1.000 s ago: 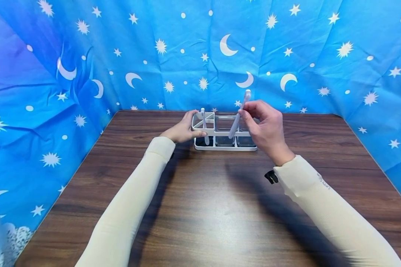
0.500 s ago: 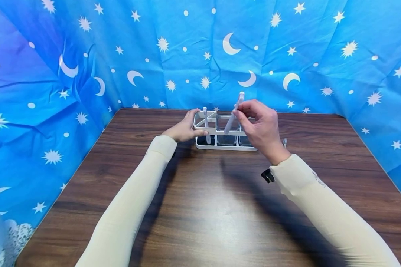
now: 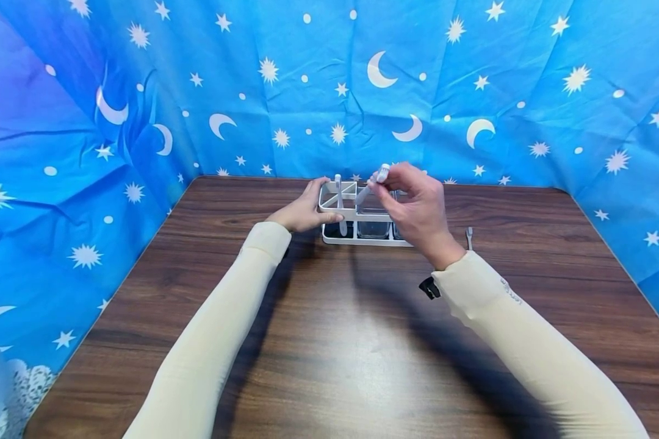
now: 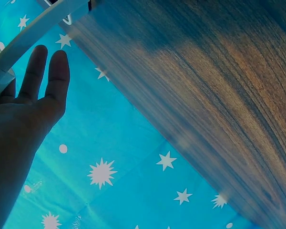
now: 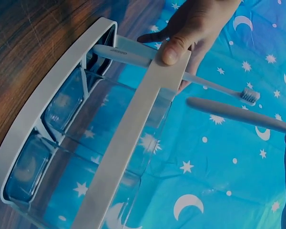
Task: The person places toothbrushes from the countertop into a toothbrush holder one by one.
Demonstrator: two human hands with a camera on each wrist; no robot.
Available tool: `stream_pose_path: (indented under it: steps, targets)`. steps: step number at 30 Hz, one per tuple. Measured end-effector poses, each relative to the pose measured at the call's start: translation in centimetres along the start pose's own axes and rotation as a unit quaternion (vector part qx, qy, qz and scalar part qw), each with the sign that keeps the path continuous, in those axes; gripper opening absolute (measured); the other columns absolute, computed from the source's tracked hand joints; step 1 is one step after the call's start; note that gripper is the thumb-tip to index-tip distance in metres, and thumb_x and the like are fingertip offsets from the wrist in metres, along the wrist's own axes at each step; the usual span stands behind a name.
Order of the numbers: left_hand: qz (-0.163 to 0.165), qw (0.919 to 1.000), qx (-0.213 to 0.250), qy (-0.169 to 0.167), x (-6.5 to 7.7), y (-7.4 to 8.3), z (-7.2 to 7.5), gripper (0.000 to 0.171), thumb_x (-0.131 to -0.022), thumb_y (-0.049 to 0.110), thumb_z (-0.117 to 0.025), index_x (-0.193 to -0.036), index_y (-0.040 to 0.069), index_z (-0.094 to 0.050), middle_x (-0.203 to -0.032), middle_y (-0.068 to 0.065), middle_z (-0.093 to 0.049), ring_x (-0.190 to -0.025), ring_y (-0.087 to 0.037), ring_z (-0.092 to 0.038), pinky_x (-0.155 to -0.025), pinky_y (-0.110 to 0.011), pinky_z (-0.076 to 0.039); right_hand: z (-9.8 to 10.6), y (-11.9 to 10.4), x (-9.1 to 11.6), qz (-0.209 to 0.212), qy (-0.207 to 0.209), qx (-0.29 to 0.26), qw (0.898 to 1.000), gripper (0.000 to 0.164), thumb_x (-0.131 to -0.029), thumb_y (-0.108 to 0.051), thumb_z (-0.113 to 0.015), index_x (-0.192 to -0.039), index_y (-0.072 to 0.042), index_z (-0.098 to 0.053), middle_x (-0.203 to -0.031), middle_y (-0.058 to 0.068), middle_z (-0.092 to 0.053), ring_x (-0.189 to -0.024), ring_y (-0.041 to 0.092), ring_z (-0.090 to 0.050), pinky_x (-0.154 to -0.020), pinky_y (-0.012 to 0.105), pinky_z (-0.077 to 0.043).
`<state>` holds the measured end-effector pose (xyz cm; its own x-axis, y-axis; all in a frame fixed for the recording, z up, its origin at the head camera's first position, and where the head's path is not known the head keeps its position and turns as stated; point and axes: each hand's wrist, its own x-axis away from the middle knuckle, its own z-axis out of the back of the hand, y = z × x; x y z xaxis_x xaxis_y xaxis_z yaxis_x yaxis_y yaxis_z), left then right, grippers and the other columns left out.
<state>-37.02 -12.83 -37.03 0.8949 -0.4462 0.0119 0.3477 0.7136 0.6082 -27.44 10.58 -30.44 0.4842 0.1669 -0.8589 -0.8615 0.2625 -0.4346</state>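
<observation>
A white toothbrush holder (image 3: 347,215) with divided top sections and clear cups (image 5: 66,102) stands at the back of the table. My left hand (image 3: 302,213) grips its left end, thumb over the front of the upper rim, fingers behind. In that left section one toothbrush (image 3: 338,190) stands slightly tilted, bristles up. Above the middle cup my right hand (image 3: 420,210) pinches a second toothbrush (image 5: 238,114) near its head. Its handle end points left and down, close to the standing toothbrush in the right wrist view. The right hand hides the holder's right end.
Another toothbrush (image 3: 469,236) lies on the wooden table (image 3: 318,341) to the right, partly behind the right sleeve. A blue cloth (image 3: 307,103) with stars and moons hangs along the back and sides of the table.
My right hand has moved left with its toothbrush, which has tilted from near upright to a flatter angle. The toothbrush on the right has come into view. My left hand stays put.
</observation>
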Motion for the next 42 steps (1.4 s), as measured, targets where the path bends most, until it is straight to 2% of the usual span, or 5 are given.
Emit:
stream_pose_path:
  steps: [11, 17, 24, 31, 42]
  targets:
    - [-0.012, 0.9999, 0.008, 0.003, -0.2, 0.0, -0.1, 0.094, -0.082, 0.044, -0.071, -0.147, 0.013, -0.011, -0.139, -0.013, -0.025, -0.119, -0.027, -0.039, -0.104, -0.043, -0.031, -1.4, 0.7, 0.2, -0.048, -0.021, 0.036, 0.998, 0.010, -0.087, -0.010, -0.069, -0.096, -0.006, -0.068, -0.091, 0.000, -0.066, -0.084, 0.011, -0.063, -0.076, 0.030, -0.052]
    - [-0.010, 0.9999, 0.013, 0.006, -0.2, -0.1, -0.1, 0.094, -0.082, 0.045, -0.071, -0.147, 0.013, -0.011, -0.139, -0.012, -0.025, -0.118, -0.026, -0.040, -0.103, -0.043, -0.032, -1.9, 1.7, -0.1, -0.074, -0.051, 0.044, 0.995, 0.012, -0.089, -0.012, -0.067, -0.099, -0.006, -0.067, -0.093, 0.000, -0.067, -0.085, 0.010, -0.064, -0.077, 0.028, -0.052]
    - [-0.001, 0.9999, 0.014, 0.009, -0.1, -0.1, -0.2, 0.093, -0.082, 0.046, -0.070, -0.147, 0.014, -0.011, -0.140, -0.010, -0.024, -0.117, -0.025, -0.040, -0.103, -0.044, -0.031, -2.6, 2.9, 0.0, -0.137, -0.088, 0.064, 0.985, 0.015, -0.090, -0.015, -0.065, -0.103, -0.007, -0.065, -0.096, 0.001, -0.067, -0.090, 0.010, -0.064, -0.080, 0.028, -0.051]
    - [0.002, 0.9999, 0.016, 0.003, 0.1, 0.1, -0.1, 0.094, -0.083, 0.047, -0.069, -0.148, 0.014, -0.010, -0.140, -0.010, -0.024, -0.117, -0.026, -0.041, -0.104, -0.044, -0.031, -3.5, 4.1, 0.4, -0.202, -0.114, 0.072, 0.970, 0.012, -0.091, -0.015, -0.064, -0.102, -0.010, -0.064, -0.095, -0.002, -0.066, -0.086, 0.007, -0.063, -0.079, 0.027, -0.051]
    - [0.005, 0.9998, 0.018, -0.001, 0.3, 0.4, 0.2, 0.095, -0.083, 0.048, -0.069, -0.148, 0.015, -0.009, -0.143, -0.012, -0.022, -0.120, -0.028, -0.040, -0.105, -0.045, -0.030, -4.1, 5.0, 1.2, -0.258, -0.145, 0.089, 0.951, 0.016, -0.091, -0.019, -0.065, -0.106, -0.013, -0.063, -0.095, -0.002, -0.066, -0.083, 0.012, -0.059, -0.079, 0.029, -0.051]
